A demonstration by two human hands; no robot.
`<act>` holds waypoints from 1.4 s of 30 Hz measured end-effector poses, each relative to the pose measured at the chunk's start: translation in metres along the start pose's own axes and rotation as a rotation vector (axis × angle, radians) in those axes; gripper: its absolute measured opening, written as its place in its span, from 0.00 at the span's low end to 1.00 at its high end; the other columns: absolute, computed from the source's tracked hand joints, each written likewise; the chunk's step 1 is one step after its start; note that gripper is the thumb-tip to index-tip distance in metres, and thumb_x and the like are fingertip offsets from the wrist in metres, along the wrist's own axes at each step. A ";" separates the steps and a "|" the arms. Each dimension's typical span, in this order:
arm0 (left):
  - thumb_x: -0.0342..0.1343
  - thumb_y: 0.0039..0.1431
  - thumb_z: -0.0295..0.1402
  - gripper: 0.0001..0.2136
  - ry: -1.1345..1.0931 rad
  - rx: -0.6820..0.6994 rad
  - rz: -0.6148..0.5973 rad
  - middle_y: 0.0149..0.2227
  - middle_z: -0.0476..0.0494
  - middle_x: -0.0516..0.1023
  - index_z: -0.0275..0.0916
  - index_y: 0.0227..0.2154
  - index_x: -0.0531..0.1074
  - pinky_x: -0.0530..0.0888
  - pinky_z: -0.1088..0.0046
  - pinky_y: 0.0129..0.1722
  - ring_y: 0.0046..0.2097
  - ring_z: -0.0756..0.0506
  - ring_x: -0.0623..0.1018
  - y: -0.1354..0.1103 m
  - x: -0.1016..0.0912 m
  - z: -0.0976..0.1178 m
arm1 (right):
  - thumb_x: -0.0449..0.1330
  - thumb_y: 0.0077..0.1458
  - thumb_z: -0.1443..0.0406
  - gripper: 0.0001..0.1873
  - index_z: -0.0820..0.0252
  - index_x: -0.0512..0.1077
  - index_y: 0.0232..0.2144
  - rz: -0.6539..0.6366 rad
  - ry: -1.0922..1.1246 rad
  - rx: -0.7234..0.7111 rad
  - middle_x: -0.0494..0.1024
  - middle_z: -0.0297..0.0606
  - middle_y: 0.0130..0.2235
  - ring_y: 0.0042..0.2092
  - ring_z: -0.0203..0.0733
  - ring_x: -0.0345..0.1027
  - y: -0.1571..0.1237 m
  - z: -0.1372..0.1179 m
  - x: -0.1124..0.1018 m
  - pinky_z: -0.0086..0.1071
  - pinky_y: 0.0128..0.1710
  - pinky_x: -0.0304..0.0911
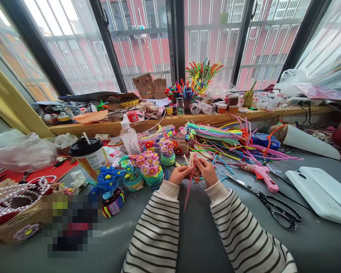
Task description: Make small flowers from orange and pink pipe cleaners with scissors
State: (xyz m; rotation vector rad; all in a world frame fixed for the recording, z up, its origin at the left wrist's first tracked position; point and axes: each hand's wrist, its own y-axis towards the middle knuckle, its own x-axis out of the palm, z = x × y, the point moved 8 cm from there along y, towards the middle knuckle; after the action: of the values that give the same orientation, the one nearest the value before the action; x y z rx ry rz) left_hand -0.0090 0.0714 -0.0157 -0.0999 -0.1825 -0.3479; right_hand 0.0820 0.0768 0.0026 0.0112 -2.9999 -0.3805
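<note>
Both of my hands meet at the middle of the grey table, pinching a small bundle of pink and cream pipe cleaners. My left hand grips the bundle from the left. From the right, my right hand closes its thumb and fingers on the upper part. Cream ends stick up above the fingers, and a pink tail hangs below. Just left of my hands stands a small pot of pink pipe-cleaner flowers. Coloured scraps lie behind and under the hands.
Black-handled scissors and a pink glue gun lie to the right, near white slabs. A pile of pipe cleaners is behind. Leftward stand a blue flower pot, a lidded cup and a clear bottle.
</note>
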 end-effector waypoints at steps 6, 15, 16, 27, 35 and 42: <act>0.57 0.33 0.35 0.09 0.000 0.055 0.033 0.14 0.55 0.65 0.33 0.16 0.67 0.63 0.82 0.19 0.18 0.57 0.65 0.002 -0.004 0.003 | 0.53 0.40 0.57 0.13 0.62 0.65 0.21 0.019 0.047 0.027 0.54 0.25 0.12 0.14 0.26 0.44 0.000 0.000 -0.001 0.22 0.11 0.40; 0.55 0.35 0.37 0.10 0.122 0.116 0.097 0.14 0.52 0.67 0.33 0.15 0.68 0.63 0.80 0.19 0.18 0.55 0.65 0.001 -0.009 0.007 | 0.51 0.41 0.62 0.12 0.65 0.68 0.26 0.081 -0.273 -0.128 0.69 0.35 0.23 0.22 0.33 0.59 -0.003 -0.015 -0.007 0.25 0.21 0.55; 0.54 0.36 0.38 0.11 0.123 0.112 0.086 0.15 0.51 0.68 0.33 0.16 0.69 0.63 0.80 0.19 0.19 0.55 0.66 0.002 -0.008 0.007 | 0.51 0.41 0.63 0.12 0.65 0.68 0.26 0.099 -0.288 -0.133 0.70 0.36 0.23 0.23 0.33 0.59 -0.003 -0.015 -0.008 0.26 0.21 0.55; 0.55 0.34 0.36 0.10 0.120 0.201 0.123 0.17 0.52 0.67 0.34 0.19 0.67 0.62 0.80 0.20 0.20 0.54 0.66 0.001 -0.012 0.011 | 0.51 0.42 0.59 0.14 0.63 0.68 0.27 0.109 -0.411 -0.202 0.69 0.35 0.23 0.20 0.32 0.56 -0.007 -0.023 -0.005 0.25 0.19 0.53; 0.55 0.34 0.33 0.09 0.070 0.220 0.112 0.16 0.53 0.66 0.34 0.21 0.64 0.63 0.80 0.20 0.20 0.54 0.66 -0.001 -0.007 0.015 | 0.51 0.41 0.63 0.09 0.62 0.69 0.24 0.098 -0.545 -0.285 0.68 0.35 0.22 0.19 0.31 0.56 -0.011 -0.028 0.002 0.25 0.19 0.52; 0.56 0.32 0.34 0.11 0.014 0.172 0.136 0.18 0.51 0.69 0.33 0.21 0.63 0.65 0.78 0.21 0.21 0.53 0.68 0.000 -0.010 0.012 | 0.51 0.41 0.64 0.09 0.64 0.68 0.24 0.104 -0.473 -0.244 0.69 0.36 0.22 0.22 0.34 0.59 -0.010 -0.024 -0.001 0.26 0.21 0.55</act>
State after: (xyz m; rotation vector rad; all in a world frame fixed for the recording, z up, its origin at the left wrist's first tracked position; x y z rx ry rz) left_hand -0.0201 0.0759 -0.0061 0.0599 -0.1905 -0.1967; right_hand 0.0855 0.0614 0.0232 -0.2963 -3.3622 -0.8409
